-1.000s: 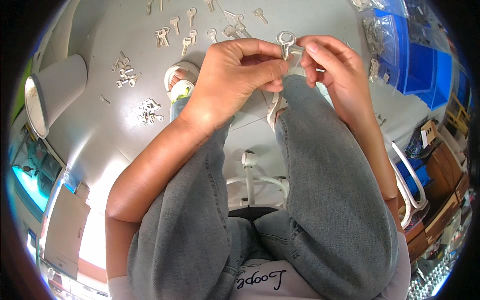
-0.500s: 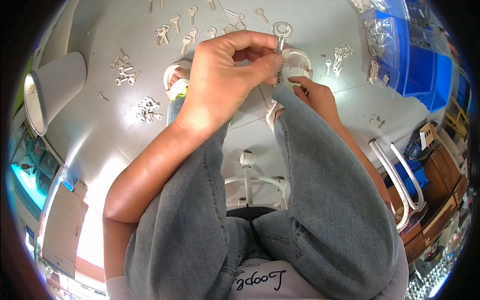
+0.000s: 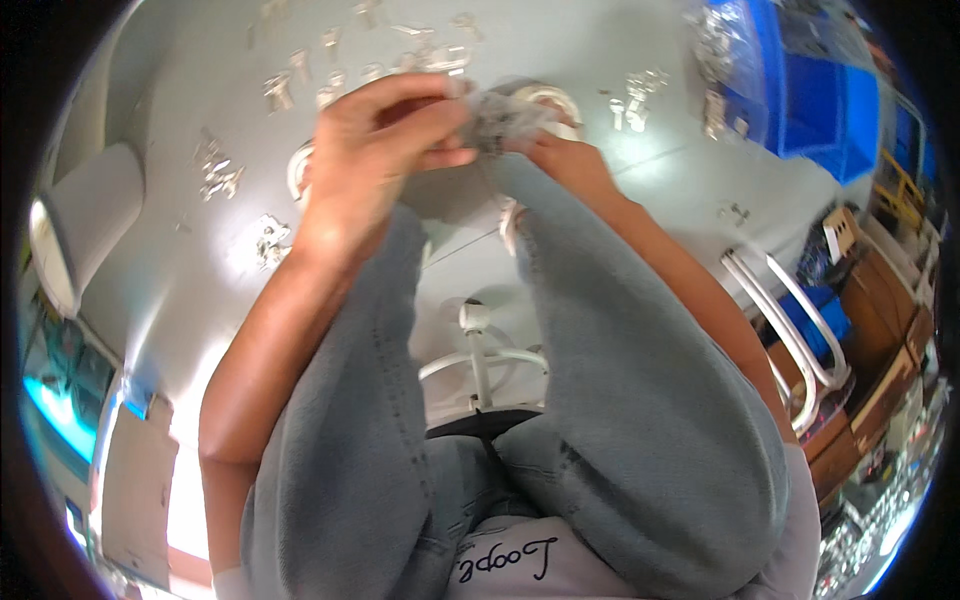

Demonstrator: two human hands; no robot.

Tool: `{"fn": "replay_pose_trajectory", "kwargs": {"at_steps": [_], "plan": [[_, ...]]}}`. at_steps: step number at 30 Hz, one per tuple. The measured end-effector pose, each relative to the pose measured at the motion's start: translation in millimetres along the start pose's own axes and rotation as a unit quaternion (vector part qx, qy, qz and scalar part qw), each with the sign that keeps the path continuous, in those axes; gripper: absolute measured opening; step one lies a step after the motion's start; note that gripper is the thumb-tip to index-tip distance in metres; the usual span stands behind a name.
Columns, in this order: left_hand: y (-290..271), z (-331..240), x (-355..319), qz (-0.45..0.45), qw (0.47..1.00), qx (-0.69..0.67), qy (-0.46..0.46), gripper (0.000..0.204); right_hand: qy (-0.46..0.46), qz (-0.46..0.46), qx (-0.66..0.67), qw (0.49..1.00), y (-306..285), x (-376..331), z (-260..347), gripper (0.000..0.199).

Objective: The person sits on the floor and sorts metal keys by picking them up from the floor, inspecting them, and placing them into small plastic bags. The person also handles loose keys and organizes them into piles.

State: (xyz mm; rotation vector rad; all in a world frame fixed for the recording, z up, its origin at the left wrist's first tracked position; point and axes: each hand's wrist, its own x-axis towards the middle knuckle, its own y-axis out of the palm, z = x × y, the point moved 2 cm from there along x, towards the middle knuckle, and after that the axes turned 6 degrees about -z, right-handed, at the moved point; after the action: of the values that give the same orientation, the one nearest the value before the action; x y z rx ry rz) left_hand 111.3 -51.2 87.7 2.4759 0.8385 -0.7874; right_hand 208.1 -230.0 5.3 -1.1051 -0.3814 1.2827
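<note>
One clear bag point(image 3: 508, 122), many keys point(image 3: 636, 102)
The right hand point(image 3: 575, 168) grasps the bag; the left hand point(image 3: 368, 145) meets its edge, its grip too blurred to tell.

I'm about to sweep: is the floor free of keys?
No, several silvery keys lie scattered across the grey floor.

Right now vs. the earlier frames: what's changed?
Bare left hand moved left; bare right hand moved left and down since the first frame. A crumpled clear plastic bag now shows between them, right fingers at it. The silver metal key pinched in the left hand earlier can't be made out; blur hides whether it was let go. View shifted left. Unchanged: silver keys on the floor, blue plastic bins.
</note>
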Motion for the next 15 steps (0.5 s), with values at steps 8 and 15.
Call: {"fn": "replay_pose_trajectory", "kwargs": {"at_steps": [8, 15], "plan": [[-13, 45, 11, -0.019, 0.991, 0.077, -0.108, 0.024, -0.013, -0.031, -0.173, 0.984, 26, 33, 4, 0.013], [-16, 59, 12, -0.028, 0.985, 0.110, -0.132, 0.020, -0.007, 0.018, -0.137, 0.990, 23, 45, -1, 0.008]]}}
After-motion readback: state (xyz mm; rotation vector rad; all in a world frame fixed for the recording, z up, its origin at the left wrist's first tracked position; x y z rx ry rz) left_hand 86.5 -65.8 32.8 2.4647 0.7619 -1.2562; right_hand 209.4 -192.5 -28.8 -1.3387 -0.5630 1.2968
